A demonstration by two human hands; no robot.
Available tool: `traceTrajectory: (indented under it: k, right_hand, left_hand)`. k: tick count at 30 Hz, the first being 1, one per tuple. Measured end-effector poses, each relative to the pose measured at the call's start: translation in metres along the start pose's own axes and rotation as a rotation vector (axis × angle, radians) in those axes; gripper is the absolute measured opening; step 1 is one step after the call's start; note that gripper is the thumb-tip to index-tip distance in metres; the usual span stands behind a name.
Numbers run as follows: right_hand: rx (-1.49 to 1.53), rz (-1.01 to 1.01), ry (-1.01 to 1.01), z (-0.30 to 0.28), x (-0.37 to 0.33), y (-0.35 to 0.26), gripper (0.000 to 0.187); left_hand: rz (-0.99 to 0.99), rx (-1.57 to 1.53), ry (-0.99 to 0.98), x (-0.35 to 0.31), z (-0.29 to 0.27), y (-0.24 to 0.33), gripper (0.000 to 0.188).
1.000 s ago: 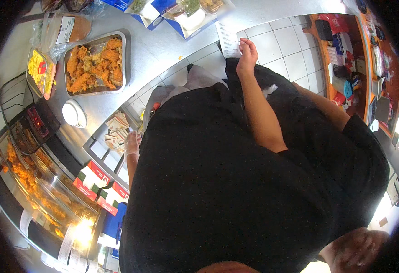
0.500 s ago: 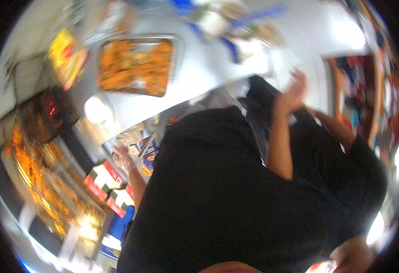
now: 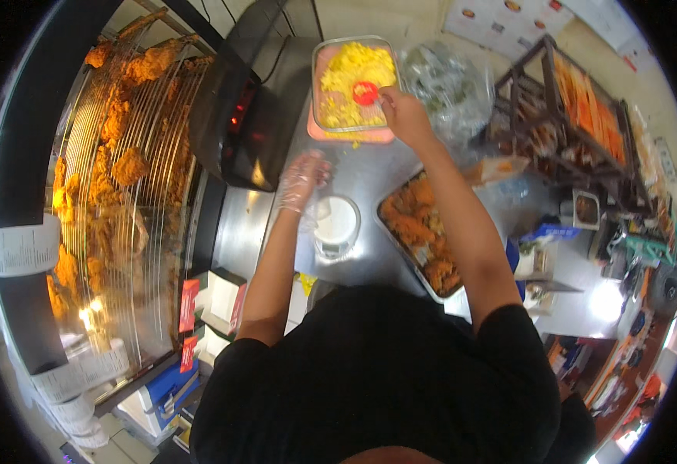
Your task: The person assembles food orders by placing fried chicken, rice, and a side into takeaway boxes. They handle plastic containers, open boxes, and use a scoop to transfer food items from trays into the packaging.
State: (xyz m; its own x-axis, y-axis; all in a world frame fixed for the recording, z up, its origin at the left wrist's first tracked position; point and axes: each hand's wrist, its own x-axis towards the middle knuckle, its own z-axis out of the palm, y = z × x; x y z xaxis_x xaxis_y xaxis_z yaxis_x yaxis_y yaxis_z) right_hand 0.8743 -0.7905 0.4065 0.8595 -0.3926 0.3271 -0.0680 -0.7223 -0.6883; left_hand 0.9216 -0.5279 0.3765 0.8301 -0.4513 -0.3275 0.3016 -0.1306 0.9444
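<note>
My right hand (image 3: pixel 406 117), bare, reaches forward and grips the handle of a red scoop (image 3: pixel 365 93). The scoop rests over a metal-rimmed tray (image 3: pixel 314 93) of crumbly yellow food (image 3: pixel 358 66), standing on a pink base. My left hand (image 3: pixel 305 176) wears a clear plastic glove. Its fingers are curled, and whatever they may hold is too small to make out. Close below it is a scale (image 3: pixel 337 223) with a round white top. Under my right forearm, partly covered, lies a metal tray (image 3: pixel 406 254) of orange-brown fried pieces (image 3: pixel 412 220).
A glass-fronted warmer with fried chicken (image 3: pixel 130 166) on wire racks stands at the left. Behind the scale is a black appliance (image 3: pixel 238 100) with red lights. Clear bags (image 3: pixel 443 85) and a dark rack (image 3: pixel 563 116) fill the back right. Cartons (image 3: pixel 222 298) stand low left.
The view has swung left toward the warmer. My right hand, open and empty before, now holds the red scoop. My gloved left hand has come up from low beside the cartons to the scale.
</note>
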Motion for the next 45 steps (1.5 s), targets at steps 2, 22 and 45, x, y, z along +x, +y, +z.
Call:
traceTrajectory:
  k: [2, 22, 45]
  right_hand:
    - [-0.461, 0.314, -0.166, 0.035, 0.034, 0.047, 0.031]
    - [-0.637, -0.067, -0.602, 0.044, 0.104, 0.018, 0.050]
    - [-0.335, -0.111, -0.875, 0.053, 0.057, 0.012, 0.033]
  left_hand:
    - [-0.152, 0.012, -0.077, 0.043, 0.015, -0.022, 0.025]
    - [-0.033, -0.186, 0.139, 0.083, 0.034, -0.011, 0.033]
    - [0.008, -0.288, 0.082, 0.095, 0.035, -0.022, 0.016]
